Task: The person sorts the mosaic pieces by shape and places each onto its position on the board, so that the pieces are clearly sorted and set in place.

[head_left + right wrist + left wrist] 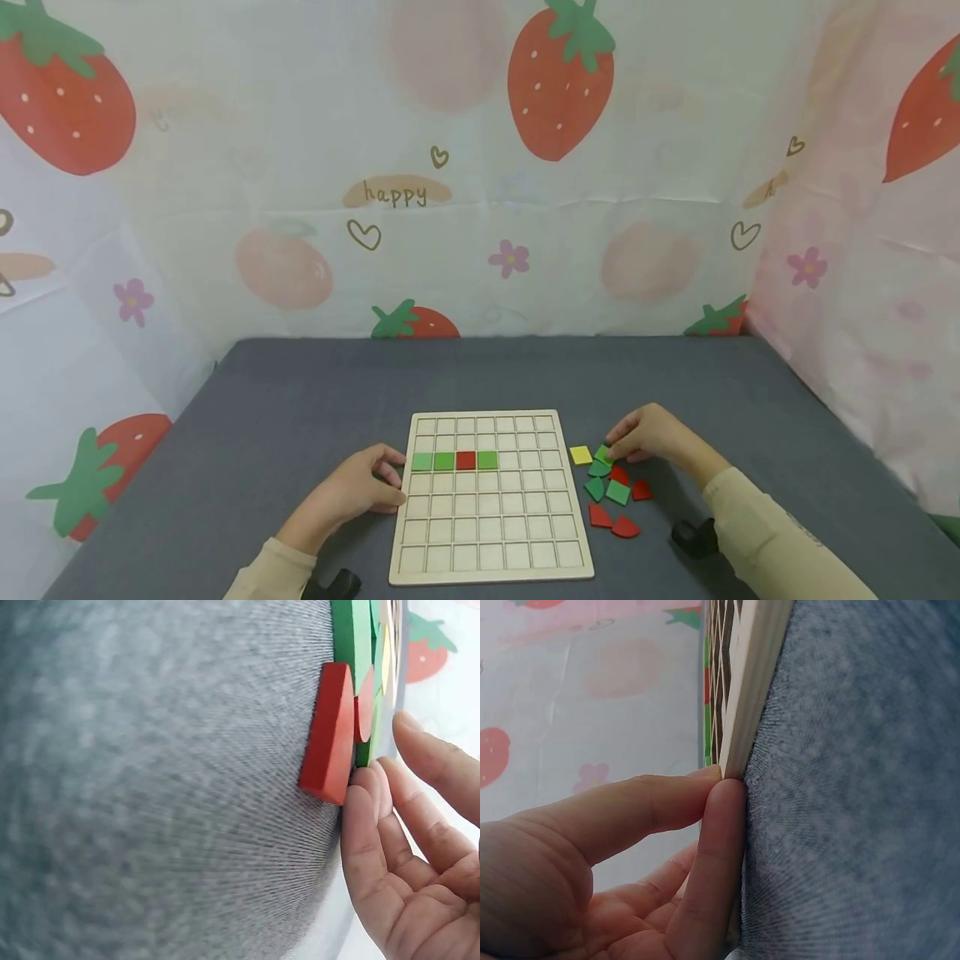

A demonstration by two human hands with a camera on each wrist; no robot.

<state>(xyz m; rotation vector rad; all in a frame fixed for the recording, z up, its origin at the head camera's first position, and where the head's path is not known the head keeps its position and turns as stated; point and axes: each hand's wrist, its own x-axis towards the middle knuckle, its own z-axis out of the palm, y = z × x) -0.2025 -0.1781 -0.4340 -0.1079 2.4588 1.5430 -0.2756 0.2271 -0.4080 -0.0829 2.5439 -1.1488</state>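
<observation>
A pale wooden grid board (491, 529) lies flat on the table, one of its rows holding several green squares and a red square (466, 460). My left hand (366, 483) is at the board's left side; in the left wrist view its thumb and a finger (652, 802) come together on the wooden edge. To the right of the board, my right hand (652, 433) reaches over loose tiles, fingertips right at a green tile (603, 454). One finger (442, 757) stands apart from the others in the right wrist view. Part of that tile is hidden by the fingers.
Beside the board lie a yellow square (581, 455), a green square (618, 492), a green shaped piece (594, 488) and several red pieces, including a rounded one (626, 527). A dark grey cloth (315, 383) covers the table. Strawberry-print curtains (480, 250) surround it.
</observation>
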